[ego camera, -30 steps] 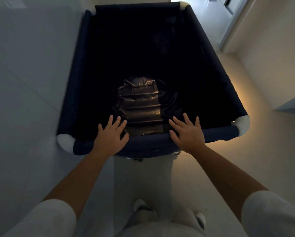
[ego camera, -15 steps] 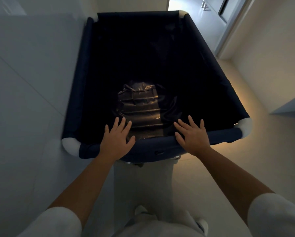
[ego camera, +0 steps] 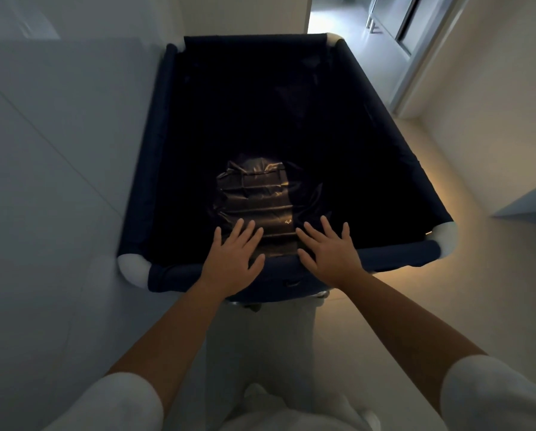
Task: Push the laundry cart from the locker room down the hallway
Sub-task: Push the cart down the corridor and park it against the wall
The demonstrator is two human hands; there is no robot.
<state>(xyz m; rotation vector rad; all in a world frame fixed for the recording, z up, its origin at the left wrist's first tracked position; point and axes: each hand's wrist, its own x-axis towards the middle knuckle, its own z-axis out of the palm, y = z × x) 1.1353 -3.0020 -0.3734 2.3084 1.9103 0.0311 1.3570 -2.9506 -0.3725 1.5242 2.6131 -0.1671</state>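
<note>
A dark blue fabric laundry cart with white rounded corners fills the middle of the view, its far end pointing at a lit doorway. A crumpled dark shiny bag lies at its bottom. My left hand and my right hand rest flat on the near rim, close together, fingers spread and reaching over the edge into the cart. Neither hand is curled around the rim.
A pale wall runs tight along the cart's left side. A second wall and a metal-framed door stand to the right, with a low ledge at the right edge. Light floor shows beside the cart on the right.
The cart's far end sits lower in view and more of the doorway and door frame shows ahead. Both hands stay flat on the near rim, the left a little closer to the right.
</note>
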